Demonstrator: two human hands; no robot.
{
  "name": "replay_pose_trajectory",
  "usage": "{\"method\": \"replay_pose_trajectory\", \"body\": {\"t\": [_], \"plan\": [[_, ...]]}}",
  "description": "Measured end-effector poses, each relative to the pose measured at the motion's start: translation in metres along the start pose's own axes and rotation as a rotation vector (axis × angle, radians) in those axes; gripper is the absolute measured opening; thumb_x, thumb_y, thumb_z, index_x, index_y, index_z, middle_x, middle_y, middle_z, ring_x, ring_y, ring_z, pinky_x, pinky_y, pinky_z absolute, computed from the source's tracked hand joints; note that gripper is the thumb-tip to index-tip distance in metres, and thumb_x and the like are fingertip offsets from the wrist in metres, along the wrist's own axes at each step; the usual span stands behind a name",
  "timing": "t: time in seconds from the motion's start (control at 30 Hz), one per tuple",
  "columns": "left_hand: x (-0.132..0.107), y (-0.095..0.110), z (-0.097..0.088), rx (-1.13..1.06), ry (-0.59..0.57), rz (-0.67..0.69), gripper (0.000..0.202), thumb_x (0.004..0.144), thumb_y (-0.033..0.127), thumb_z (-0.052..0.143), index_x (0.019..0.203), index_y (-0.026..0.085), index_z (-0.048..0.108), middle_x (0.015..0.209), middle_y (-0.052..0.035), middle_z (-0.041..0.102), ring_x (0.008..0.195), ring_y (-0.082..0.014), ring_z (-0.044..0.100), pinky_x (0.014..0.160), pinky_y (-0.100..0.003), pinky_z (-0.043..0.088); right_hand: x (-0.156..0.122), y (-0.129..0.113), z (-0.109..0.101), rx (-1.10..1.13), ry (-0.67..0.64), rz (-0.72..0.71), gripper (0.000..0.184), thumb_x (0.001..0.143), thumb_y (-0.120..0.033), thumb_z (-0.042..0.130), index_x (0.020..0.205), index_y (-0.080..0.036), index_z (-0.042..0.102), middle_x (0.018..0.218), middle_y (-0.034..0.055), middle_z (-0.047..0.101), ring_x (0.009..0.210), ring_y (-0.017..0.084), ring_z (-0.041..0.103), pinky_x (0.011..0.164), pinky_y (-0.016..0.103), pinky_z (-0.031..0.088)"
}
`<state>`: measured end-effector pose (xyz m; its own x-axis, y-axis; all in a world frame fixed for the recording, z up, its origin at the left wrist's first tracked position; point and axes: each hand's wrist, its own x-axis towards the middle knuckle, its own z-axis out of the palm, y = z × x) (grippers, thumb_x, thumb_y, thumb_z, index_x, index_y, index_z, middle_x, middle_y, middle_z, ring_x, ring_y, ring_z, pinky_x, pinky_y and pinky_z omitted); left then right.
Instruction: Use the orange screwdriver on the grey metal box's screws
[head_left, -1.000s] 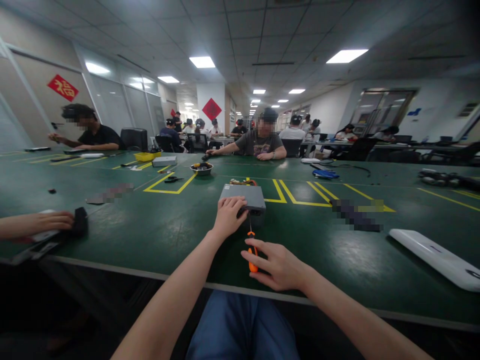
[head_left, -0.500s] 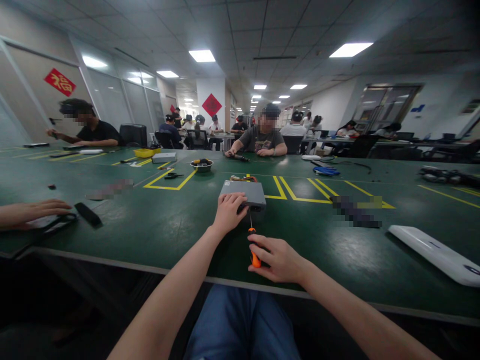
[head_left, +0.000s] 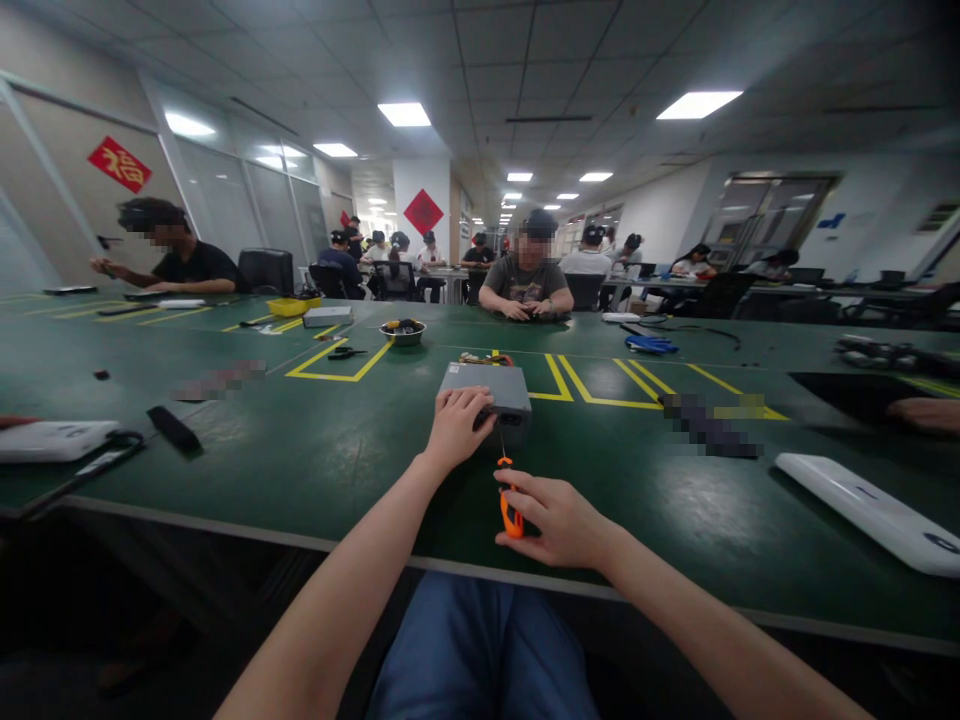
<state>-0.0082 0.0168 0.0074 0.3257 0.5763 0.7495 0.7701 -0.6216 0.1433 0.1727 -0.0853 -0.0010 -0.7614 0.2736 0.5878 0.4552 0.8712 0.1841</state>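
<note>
A flat grey metal box (head_left: 491, 386) lies on the green table (head_left: 315, 450) in front of me, with coloured wires at its far side. My left hand (head_left: 456, 425) rests on the box's near left corner, fingers curled over its edge. My right hand (head_left: 559, 518) is closed around the orange handle of a screwdriver (head_left: 510, 505). The screwdriver's thin shaft points away from me, and its tip meets the near face of the box.
A long white device (head_left: 870, 508) lies at the right, a black strip (head_left: 173, 427) and a white device (head_left: 52, 438) at the left. A metal bowl (head_left: 403, 331), yellow tray (head_left: 289, 306) and blue tool (head_left: 649, 345) sit farther back. People sit across the table; another person's hand (head_left: 926, 412) shows at right.
The neighbour's hand at the left has drawn back, leaving a white device and the black strip on the table. Another hand has appeared at the right edge. My hands have barely shifted.
</note>
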Motion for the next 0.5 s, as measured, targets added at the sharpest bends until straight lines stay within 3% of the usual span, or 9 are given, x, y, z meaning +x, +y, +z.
{"method": "replay_pose_trajectory", "body": {"t": [0.13,0.33,0.5], "plan": [[-0.0003,-0.0005,-0.0002,0.009,-0.001,0.002,0.02,0.083,0.029,0.053,0.103,0.026,0.056,0.119,-0.0004,0.06,0.111,-0.0182,0.051,0.097,-0.038,0.029,0.002,-0.0013,-0.003,-0.012,-0.088,-0.006,0.039,0.086,-0.04,0.048,0.114,-0.013,0.047,0.115,0.0197,0.054,0.092,0.024,0.062,0.07,0.033,0.053],[-0.0005,-0.0011,0.0009,0.009,0.01,0.008,0.02,0.083,0.028,0.053,0.103,0.026,0.056,0.118,0.0001,0.06,0.112,-0.0182,0.05,0.097,-0.038,0.029,0.0018,-0.0011,-0.0029,0.007,-0.047,-0.003,0.039,0.086,-0.045,0.049,0.105,-0.011,0.05,0.111,0.0193,0.057,0.085,0.022,0.063,0.069,0.032,0.053],[-0.0005,-0.0013,0.0015,0.018,0.002,0.004,0.02,0.083,0.03,0.053,0.103,0.026,0.056,0.118,0.0004,0.06,0.112,-0.0178,0.05,0.097,-0.037,0.028,0.0034,-0.0019,-0.0043,0.002,-0.142,-0.011,0.04,0.088,-0.04,0.046,0.117,-0.013,0.046,0.121,0.0198,0.052,0.091,0.022,0.063,0.073,0.033,0.052]]}}
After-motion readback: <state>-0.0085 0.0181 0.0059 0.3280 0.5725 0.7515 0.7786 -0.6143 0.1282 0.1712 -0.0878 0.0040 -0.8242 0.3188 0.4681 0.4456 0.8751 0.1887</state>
